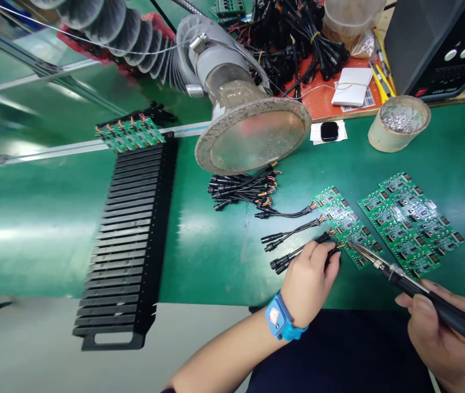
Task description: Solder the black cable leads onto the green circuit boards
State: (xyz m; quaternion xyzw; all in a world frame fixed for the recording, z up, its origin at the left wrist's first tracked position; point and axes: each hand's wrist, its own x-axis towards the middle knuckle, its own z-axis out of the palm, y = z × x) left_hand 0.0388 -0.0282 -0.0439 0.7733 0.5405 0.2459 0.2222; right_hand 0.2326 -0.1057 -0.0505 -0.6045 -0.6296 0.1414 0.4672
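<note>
Beneath soldering iron (380, 266), narrow green circuit board (341, 218)

glossy green bench mat (43, 229), reflected light

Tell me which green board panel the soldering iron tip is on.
The narrow panel with black cables along its left edge; the soldering iron tip meets its near end. The wider panel and the rack's panel lie apart.

Bright overhead light glares off the green mat (43, 218); edges bend and blur, centre stays sharp.
</note>
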